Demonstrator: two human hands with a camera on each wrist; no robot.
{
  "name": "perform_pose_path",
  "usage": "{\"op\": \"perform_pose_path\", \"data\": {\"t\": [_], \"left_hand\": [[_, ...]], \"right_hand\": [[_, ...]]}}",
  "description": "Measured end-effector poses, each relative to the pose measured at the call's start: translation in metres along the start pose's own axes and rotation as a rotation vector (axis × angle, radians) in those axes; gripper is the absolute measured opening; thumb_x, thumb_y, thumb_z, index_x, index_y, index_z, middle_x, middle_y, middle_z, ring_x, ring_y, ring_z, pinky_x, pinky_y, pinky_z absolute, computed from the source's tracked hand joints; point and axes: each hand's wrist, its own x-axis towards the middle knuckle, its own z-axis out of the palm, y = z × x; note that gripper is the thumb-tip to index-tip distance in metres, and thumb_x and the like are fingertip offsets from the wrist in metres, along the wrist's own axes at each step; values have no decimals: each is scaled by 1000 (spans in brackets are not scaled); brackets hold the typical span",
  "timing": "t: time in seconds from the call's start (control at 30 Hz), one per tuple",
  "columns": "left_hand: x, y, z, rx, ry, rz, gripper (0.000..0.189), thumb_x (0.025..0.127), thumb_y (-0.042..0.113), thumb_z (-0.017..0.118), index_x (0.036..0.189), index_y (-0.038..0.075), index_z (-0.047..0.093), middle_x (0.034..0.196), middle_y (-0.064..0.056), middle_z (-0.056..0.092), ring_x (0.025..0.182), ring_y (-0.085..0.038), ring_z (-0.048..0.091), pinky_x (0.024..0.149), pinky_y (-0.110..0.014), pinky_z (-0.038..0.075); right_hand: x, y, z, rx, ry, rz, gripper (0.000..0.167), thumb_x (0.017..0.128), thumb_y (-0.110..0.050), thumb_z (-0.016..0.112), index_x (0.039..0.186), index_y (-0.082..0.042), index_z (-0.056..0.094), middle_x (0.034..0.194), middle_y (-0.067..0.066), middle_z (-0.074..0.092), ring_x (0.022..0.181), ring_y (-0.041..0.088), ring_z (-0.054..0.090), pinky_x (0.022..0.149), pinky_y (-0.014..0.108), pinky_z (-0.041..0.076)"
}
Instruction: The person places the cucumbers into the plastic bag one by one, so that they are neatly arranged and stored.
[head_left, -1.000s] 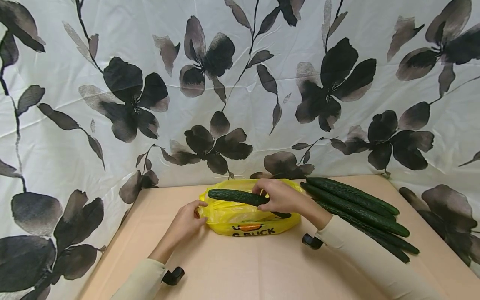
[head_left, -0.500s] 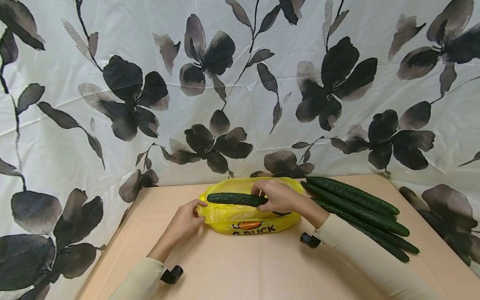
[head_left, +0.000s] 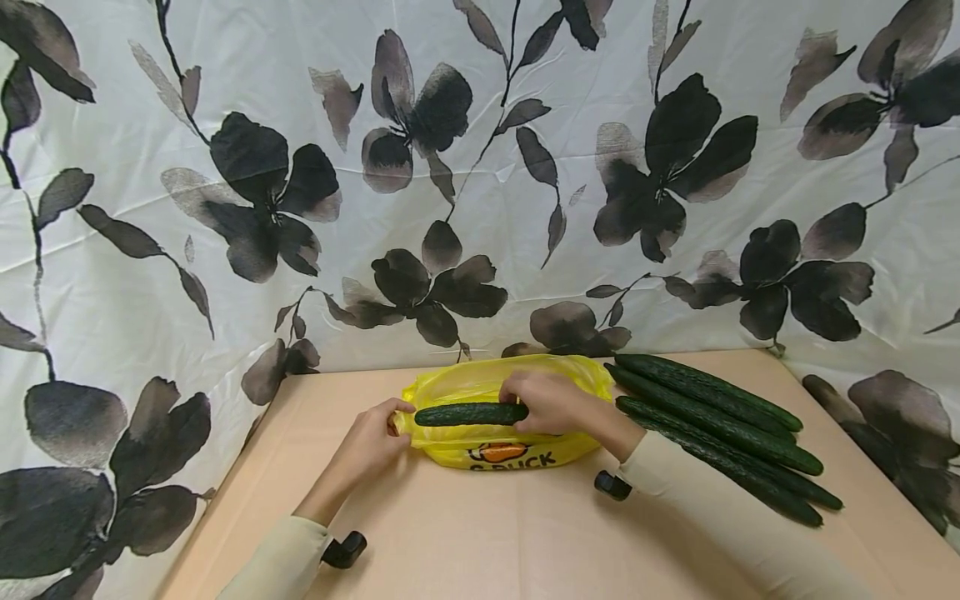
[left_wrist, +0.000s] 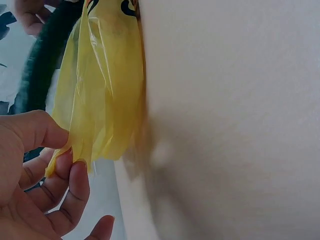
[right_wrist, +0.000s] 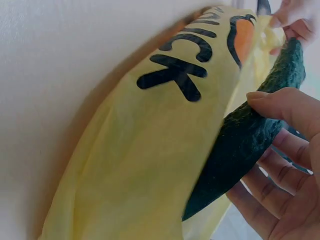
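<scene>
**Cucumber [head_left: 459,414] held at mouth of yellow bag [head_left: 491,435]**

Head: the cucumber is held lengthwise across the bag's mouth, gripped near one end by the right hand [head_left: 551,404]; other cucumbers [head_left: 720,419] are laid alongside.

Left wrist: the bag's edge is pinched by the left hand [left_wrist: 50,195]; being probably limp and easily torn, it is best gathered in a fold.

Right wrist: the cucumber is clasped between thumb and fingers, one end hidden behind the bag's rim; it seems firm, bumpy, best held mid-length.
</scene>
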Motion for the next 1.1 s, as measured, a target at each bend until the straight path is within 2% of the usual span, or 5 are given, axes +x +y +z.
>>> {"op": "perform_pose_path", "data": {"t": [0.3,0.5,0.73,0.93,1.1], "left_hand": [[0,2,2,10,11,0,42,78,-1,71,118,7,68,79,-3,58,71,-16,52,63,-28,43],[0,3,2,8,0,-11,43,77,-2,70,119,7,68,78,-3,55,70,-16,51,61,-27,41],[0,4,2,16,7,7,43,76,-2,70,118,7,68,78,-3,55,69,-15,52,61,-28,42],[2,6,0,9,12,16,44,77,-1,70,120,9,68,78,-3,56,69,-15,53,62,-29,43],[3,6,-2,18,18,16,45,77,-1,70,121,9,68,76,-2,57,69,-15,54,64,-30,44]], "right_hand": [[5,-7,16,-112,-93,-8,36,83,-30,80,115,-18,68,107,-4,63,87,10,56,77,30,50],[8,-8,20,-92,-127,1,35,83,-29,82,113,-18,66,104,-5,60,82,10,53,73,30,48],[8,-6,20,-145,-88,22,41,84,-28,81,120,-17,68,111,-1,61,88,13,56,77,31,50],[8,-6,24,-260,-65,-29,39,81,-30,85,114,-16,69,104,1,58,84,14,55,67,30,50],[7,-6,28,-206,-119,-31,35,85,-34,83,110,-18,64,102,-2,58,83,11,56,68,30,50]]}}
